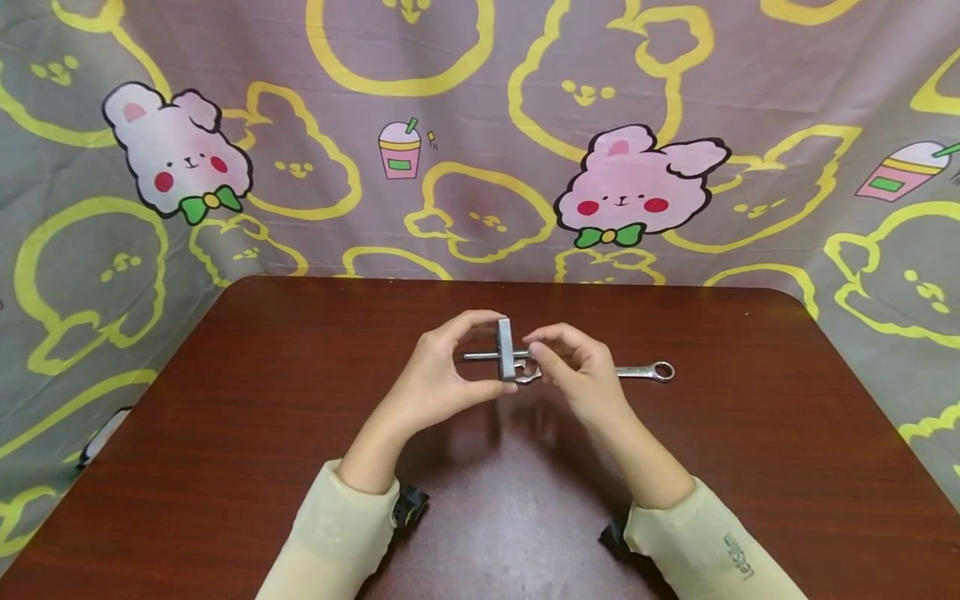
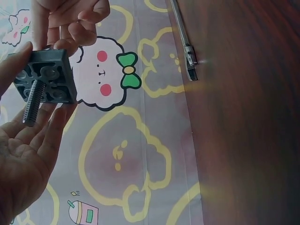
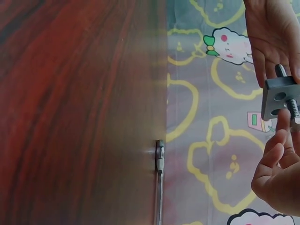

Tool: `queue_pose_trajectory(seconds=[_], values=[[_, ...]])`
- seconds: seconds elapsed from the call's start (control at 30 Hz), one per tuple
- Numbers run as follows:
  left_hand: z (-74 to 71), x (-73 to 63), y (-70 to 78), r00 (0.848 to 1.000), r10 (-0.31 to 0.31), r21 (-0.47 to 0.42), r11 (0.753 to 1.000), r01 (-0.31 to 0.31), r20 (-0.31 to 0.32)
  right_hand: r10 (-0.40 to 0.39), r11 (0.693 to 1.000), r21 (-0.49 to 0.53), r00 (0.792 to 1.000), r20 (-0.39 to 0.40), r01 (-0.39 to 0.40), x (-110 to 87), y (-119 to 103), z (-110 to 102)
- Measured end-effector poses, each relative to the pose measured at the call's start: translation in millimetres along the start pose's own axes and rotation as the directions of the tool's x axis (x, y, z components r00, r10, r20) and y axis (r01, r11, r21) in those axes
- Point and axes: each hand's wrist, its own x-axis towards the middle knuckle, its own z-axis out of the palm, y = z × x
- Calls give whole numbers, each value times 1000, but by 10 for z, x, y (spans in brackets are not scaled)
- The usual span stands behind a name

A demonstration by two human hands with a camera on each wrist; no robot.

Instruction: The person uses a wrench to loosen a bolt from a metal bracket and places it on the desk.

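My left hand (image 1: 438, 371) holds a square grey block (image 1: 506, 350) by its edges, thumb below and fingers above. In the left wrist view the block (image 2: 65, 77) shows a ribbed, hollowed face. A threaded bolt (image 2: 33, 103) runs through the block and sticks out on both sides. On the block's other side my right hand (image 1: 585, 371) pinches the bolt's head end. The right wrist view has the bolt's thread (image 3: 294, 108) between the holed face and the right fingers. Both hands hold the parts above the table.
A combination wrench (image 1: 645, 372) lies on the dark red-brown table (image 1: 300, 417), partly hidden behind the right hand. A patterned cloth (image 1: 480, 125) with cartoon animals hangs behind the table and along its sides.
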Motion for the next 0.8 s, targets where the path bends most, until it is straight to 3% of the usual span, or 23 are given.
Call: queue_pose_trajectory(seconds=[0.2,0.3,0.53,0.8], values=[[-8,1,-14,1000,7,-9,1000,-7,-15,-116,991,-65,992,42,119,-6,-1,1],[-10,2,-11,1000,5,-9,1000,-5,-14,-135,988,-70,990,51,138,-7,-2,-5],[-12,4,-3,1000,15,-10,1000,-15,-16,-80,996,-45,995,61,82,0,-7,-25],[-12,4,-6,1000,11,16,1000,-10,-18,9,1000,-6,1000,2,-9,10,-7,-20]])
